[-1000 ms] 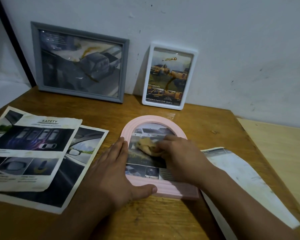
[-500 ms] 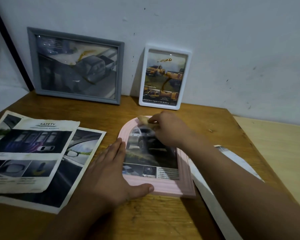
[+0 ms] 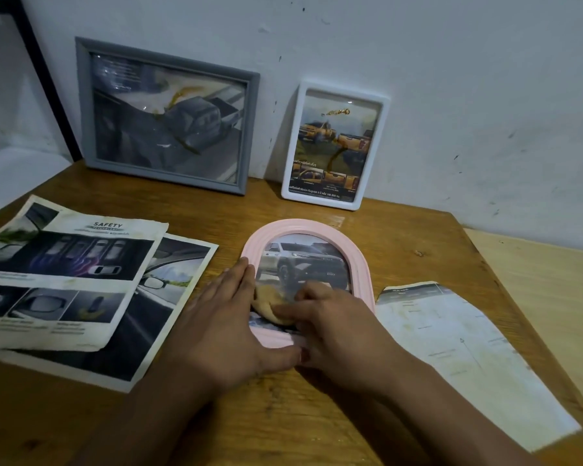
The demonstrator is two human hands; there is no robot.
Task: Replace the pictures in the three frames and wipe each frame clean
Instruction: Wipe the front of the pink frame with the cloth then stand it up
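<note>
- The wooden tabletop fills the view and meets a white wall at 12 o'clock.
- Two overlapping printed sheets lie flat at 9 o'clock, probably laid there within reach as pictures for the frames.
- A pale sheet, its print faint, lies at 3 o'clock just beside the work.
- The grey frame leans upright against the wall at 11 o'clock; yellowish streaks on its glass suggest it is not yet wiped.
- The white frame leans at 12 o'clock, also streaked, so likely waiting too.
- The pink arched frame lies flat at the centre, face up with a car picture inside, a position that lets the glass take pressure.
- The left hand lies flat and spread over the frame's left rim and bottom corner, gripping nothing, apparently pinning it against sliding.
- The right hand has its fingers curled down on the cloth, pressing it to the lower glass.
- The tan cloth is bunched small, which concentrates the rubbing.
</note>
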